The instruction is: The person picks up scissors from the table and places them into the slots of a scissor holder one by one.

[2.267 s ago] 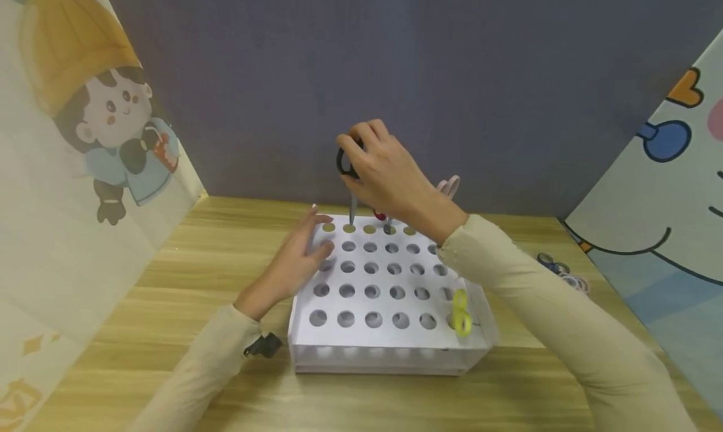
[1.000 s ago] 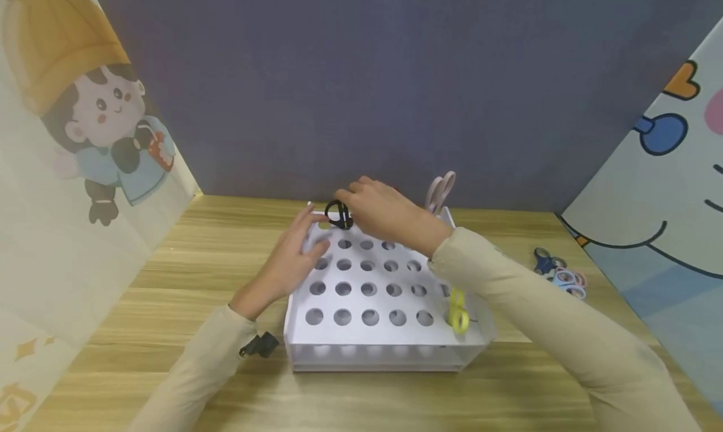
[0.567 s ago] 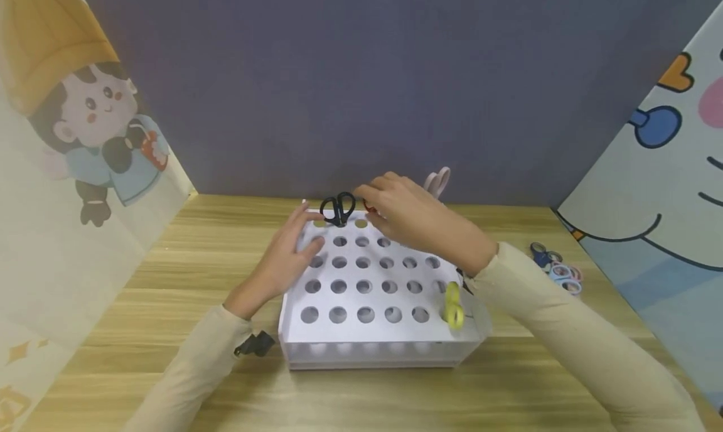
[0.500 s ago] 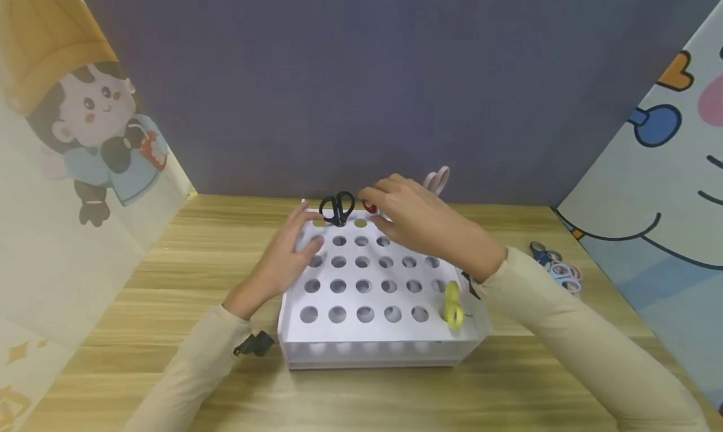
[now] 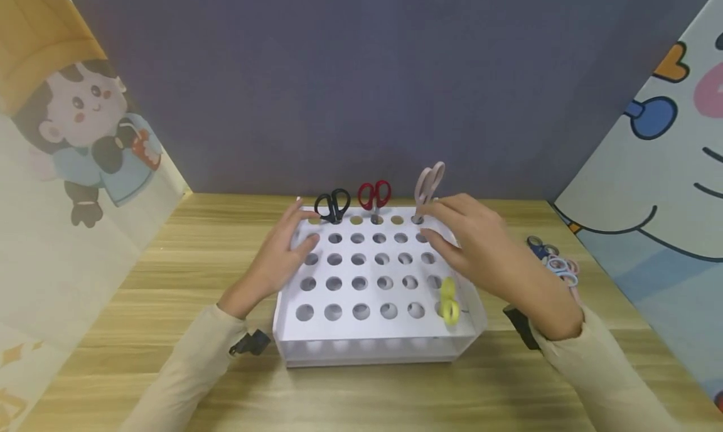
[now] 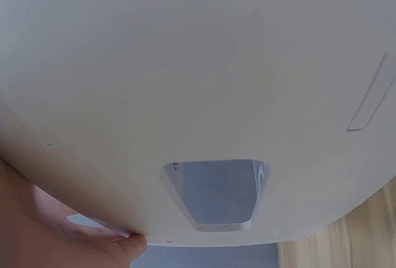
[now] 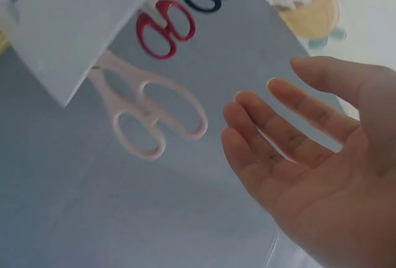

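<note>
One pair of pale scissors [image 7: 150, 118] is being held in back-right hole of white rack [image 5: 373, 296] | its left edge is being touched by left hand [image 5: 277, 253], fingers extended | released right hand [image 5: 480, 243] is being held nearby

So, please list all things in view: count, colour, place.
Rectangular rack with round holes: 1, white, table centre
Black-handled scissors: 1, black, back row, second hole
Red-handled scissors: 1, red, same row, fourth
Pale-handled scissors: 1, whitish pink, same row, sixth
Yellow-handled scissors: 1, yellow, front-right hole
Navy-handled scissors: 1, navy, table right
Light-blue-handled scissors: 1, light blue, alongside
Pink-handled scissors: 1, pink, partly hidden there
Wood-grain table: 1, yellowish, below
Back panel: 1, grey, behind
Cartoon panels: 2, multicoloured, both sides
Wrist devices: 2, black, at wrists
Cloth sleeves: 2, beige, forearms
Left hand: 1, rack's left edge
Right hand: 1, near pale-handled scissors
</note>
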Available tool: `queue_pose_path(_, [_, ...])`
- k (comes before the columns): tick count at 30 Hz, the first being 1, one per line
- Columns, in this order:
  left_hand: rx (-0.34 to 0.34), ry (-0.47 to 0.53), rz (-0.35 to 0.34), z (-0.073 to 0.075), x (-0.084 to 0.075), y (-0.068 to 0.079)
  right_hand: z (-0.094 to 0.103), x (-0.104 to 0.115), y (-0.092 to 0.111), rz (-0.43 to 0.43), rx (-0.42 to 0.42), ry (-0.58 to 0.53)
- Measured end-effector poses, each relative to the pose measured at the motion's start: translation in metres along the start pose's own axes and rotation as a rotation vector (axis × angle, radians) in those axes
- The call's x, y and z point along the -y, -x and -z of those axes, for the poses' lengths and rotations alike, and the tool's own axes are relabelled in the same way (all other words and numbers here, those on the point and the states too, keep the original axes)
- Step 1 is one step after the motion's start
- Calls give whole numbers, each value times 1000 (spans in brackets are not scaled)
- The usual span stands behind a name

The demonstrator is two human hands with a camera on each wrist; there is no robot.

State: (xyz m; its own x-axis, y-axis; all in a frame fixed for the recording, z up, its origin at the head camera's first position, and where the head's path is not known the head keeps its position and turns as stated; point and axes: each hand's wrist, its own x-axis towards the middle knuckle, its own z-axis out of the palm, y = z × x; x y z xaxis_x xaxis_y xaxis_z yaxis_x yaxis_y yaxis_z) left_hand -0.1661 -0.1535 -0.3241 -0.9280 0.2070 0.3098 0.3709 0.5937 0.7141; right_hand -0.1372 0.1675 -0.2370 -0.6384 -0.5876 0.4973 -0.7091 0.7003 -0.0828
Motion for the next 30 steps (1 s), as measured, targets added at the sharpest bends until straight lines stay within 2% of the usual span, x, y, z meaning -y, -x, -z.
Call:
queue_pose_path(8, [1,0,3,-3,3,-1,2,-24,37,-115,-127,-32])
queue_pose_path(14, [-2,8,-13,-4,5,-2,3,-51,63,-248,-113,8])
queue_pose_path(19, [9,5,8,-2,6,-2,0,-90,85,-305,-138,34])
queue_pose_path(23, [17,-5,26,-2,8,-2,-1,-127,101,-405,-84,35])
queue_pose_path(30, [22,0,28,-3,10,-2,-11,-193,127,-609,103,-2])
